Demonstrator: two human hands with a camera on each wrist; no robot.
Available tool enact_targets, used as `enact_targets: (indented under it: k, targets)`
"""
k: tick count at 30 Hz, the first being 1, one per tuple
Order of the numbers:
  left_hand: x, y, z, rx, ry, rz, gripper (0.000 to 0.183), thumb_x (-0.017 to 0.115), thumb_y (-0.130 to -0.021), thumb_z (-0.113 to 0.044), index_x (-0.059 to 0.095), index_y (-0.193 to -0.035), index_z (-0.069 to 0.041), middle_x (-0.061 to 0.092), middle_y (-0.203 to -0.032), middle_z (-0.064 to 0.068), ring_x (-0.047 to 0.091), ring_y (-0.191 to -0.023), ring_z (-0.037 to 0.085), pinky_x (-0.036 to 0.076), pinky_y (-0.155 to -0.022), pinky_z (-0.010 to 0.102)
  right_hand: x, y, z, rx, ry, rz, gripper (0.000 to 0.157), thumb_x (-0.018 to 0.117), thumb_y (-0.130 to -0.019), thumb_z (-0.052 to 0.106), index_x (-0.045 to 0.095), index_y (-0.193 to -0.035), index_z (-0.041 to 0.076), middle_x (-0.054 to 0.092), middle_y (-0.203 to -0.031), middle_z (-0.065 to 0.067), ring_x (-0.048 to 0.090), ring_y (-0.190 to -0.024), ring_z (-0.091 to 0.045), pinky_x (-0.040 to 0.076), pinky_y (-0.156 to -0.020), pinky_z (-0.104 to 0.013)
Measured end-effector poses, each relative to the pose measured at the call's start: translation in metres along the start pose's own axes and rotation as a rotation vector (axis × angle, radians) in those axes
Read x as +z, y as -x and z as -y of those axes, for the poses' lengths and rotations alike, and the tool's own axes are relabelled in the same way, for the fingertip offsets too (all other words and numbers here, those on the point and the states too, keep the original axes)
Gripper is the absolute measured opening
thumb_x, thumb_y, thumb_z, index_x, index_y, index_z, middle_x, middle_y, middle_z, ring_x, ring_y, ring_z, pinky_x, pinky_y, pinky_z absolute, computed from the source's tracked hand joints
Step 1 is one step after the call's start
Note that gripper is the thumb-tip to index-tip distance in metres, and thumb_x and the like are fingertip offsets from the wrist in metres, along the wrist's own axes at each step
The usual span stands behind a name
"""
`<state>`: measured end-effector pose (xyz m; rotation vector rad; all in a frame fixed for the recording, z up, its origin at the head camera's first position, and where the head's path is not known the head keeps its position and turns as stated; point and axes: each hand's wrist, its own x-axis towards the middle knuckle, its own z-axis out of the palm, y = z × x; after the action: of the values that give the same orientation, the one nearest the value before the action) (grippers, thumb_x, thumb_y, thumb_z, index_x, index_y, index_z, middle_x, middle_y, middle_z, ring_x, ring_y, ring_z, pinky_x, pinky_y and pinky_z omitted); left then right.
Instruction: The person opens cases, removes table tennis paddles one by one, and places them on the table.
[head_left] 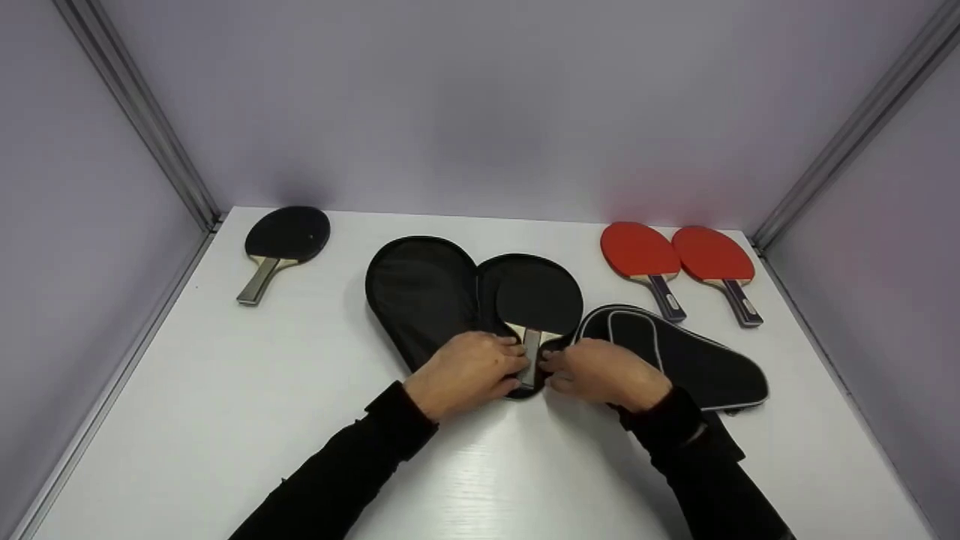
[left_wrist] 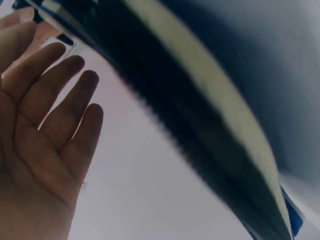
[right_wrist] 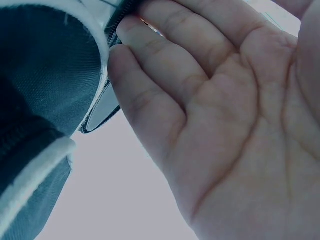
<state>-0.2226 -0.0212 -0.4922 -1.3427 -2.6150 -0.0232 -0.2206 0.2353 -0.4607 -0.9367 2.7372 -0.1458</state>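
A black table tennis paddle (head_left: 538,300) lies in the right half of an unfolded black paddle case (head_left: 421,289), handle toward me. My left hand (head_left: 472,371) reaches over the case's lower part, fingertips at the left side of the paddle's grey handle (head_left: 531,349). In the left wrist view, the fingers of my left hand (left_wrist: 55,110) are loosely extended. My right hand (head_left: 604,371) is on the handle's other side, fingertips close to it and to the case rim. The right wrist view shows my right hand (right_wrist: 215,100) with its fingers nearly straight.
A second black case (head_left: 697,367) with pale piping lies beside and partly under my right forearm. Two red paddles (head_left: 637,249) lie at the back right. Another black paddle (head_left: 289,232) is at the back left. Pale walls (head_left: 480,105) enclose the white table (head_left: 247,390).
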Motion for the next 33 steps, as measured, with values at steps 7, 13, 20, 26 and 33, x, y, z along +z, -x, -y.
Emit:
enact_targets:
  k: [7,13,20,26,33]
  targets:
    - [0.0068,-0.0010,-0.0096,0.069,-0.053,-0.006,0.036,0.075,-0.115,-0.044,0.083,-0.145,-0.026,0.083,-0.151,-0.008,0.076,-0.146,0.013,0.061,-0.123,0.031,0.0001,-0.0015,-0.0005,0.026,-0.011,0.002,0.024,0.074,-0.109,0.022,0.087,-0.127,0.012,0.085,-0.100,-0.012,0.071,-0.082,-0.024,0.066,-0.081,-0.051]
    - [0.0082,-0.0019,-0.0098,0.025,-0.062,-0.025,0.027,0.077,-0.115,-0.043,0.087,-0.130,-0.023,0.085,-0.143,-0.004,0.082,-0.133,0.016,0.068,-0.110,0.031,0.0001,-0.0016,-0.0012,0.028,-0.012,0.008,0.019,0.075,-0.109,0.021,0.086,-0.122,0.014,0.084,-0.097,-0.009,0.069,-0.079,-0.022,0.064,-0.077,-0.048]
    - [0.0095,-0.0015,-0.0065,-0.094,-0.095,0.003,0.029,0.083,-0.111,-0.043,0.089,-0.127,-0.020,0.085,-0.147,0.005,0.088,-0.103,0.017,0.073,-0.080,0.033,-0.0001,0.0002,-0.0016,-0.003,-0.002,-0.005,0.036,0.072,-0.108,0.017,0.086,-0.140,0.009,0.090,-0.122,-0.014,0.078,-0.087,-0.025,0.069,-0.084,-0.047]
    - [0.0104,-0.0027,-0.0081,-0.137,-0.092,-0.002,0.026,0.087,-0.109,-0.038,0.090,-0.125,-0.019,0.084,-0.148,0.008,0.088,-0.095,0.018,0.072,-0.075,0.034,0.0000,0.0005,-0.0022,-0.031,-0.010,-0.025,0.032,0.071,-0.105,0.015,0.087,-0.133,0.008,0.087,-0.105,-0.012,0.063,-0.075,-0.019,0.062,-0.074,-0.043]
    - [0.0094,-0.0034,-0.0106,-0.161,-0.065,-0.052,0.011,0.085,-0.107,-0.021,0.089,-0.106,-0.011,0.088,-0.131,0.011,0.086,-0.083,0.019,0.071,-0.065,0.033,0.0009,0.0003,-0.0022,-0.042,0.002,-0.023,0.035,0.071,-0.107,0.017,0.086,-0.137,0.007,0.090,-0.119,-0.015,0.073,-0.081,-0.023,0.068,-0.080,-0.047]
